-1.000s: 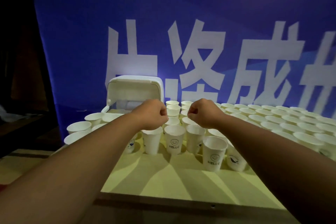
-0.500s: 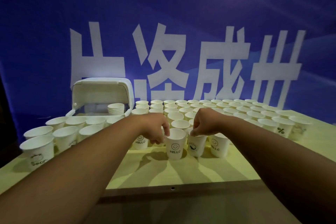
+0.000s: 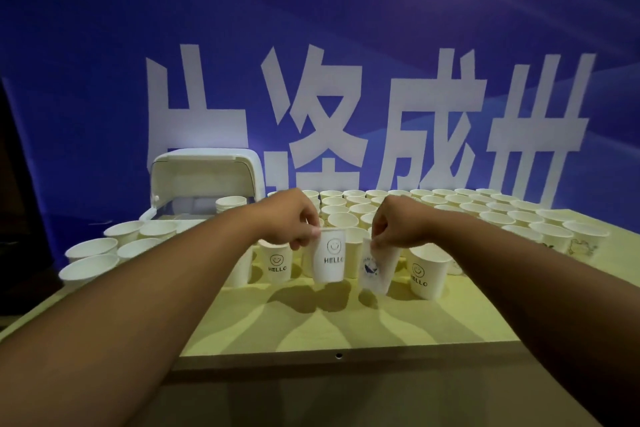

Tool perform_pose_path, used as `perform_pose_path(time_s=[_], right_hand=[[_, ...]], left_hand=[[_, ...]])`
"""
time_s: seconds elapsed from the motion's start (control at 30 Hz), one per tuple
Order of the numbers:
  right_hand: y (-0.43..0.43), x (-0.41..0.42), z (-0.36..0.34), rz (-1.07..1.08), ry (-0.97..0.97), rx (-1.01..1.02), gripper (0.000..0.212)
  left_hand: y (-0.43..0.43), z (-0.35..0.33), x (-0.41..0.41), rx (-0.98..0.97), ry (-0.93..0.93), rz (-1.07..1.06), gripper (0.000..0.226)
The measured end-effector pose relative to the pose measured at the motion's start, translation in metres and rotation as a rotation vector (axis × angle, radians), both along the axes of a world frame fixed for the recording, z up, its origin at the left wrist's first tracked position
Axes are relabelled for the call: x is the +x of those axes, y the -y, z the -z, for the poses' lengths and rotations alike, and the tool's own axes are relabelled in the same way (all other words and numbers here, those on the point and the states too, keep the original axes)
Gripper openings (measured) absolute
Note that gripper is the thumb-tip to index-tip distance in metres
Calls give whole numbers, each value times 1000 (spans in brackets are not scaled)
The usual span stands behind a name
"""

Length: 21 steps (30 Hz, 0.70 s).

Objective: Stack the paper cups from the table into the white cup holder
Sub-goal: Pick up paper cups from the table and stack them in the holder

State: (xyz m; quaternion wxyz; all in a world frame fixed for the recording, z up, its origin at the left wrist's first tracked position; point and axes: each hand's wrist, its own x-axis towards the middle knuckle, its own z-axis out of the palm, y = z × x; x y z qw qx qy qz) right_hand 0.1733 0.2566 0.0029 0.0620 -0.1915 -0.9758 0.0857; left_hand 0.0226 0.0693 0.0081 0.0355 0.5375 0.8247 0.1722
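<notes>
A HELLO cup point(image 3: 329, 258) is pinched at its rim by the left hand point(image 3: 289, 218), a whale-printed cup point(image 3: 375, 263) by the right hand point(image 3: 398, 222), both lifted; the white cup holder point(image 3: 204, 180) is found far left, nearer the left hand.

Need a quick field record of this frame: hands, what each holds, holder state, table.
left hand: pinches rim of a HELLO smiley cup, lifted off the table
right hand: pinches rim of a blue-print cup, lifted and tilted
cup holder: white, lid open, far left of the table; a short cup stack stands in it
table: yellow-green top, many upright loose cups in rows
backdrop: blue banner with large white characters
</notes>
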Motion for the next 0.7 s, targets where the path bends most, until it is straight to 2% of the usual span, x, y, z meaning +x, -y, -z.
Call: perform_pose_path(time_s=[0.3, 0.43, 0.5, 0.7], right_hand=[[17, -46, -34, -59, -323, -103, 5], [31, -86, -31, -73, -426, -106, 11], [38, -107, -29, -72, -466, -131, 7], [54, -164, -21, -66, -558, -166, 14]], left_hand=[[49, -32, -50, 250, -67, -231, 14], [66, -33, -80, 339, -111, -366, 10], [71, -29, -96, 372, -131, -436, 8], [75, -11, -145, 470, -213, -625, 15]])
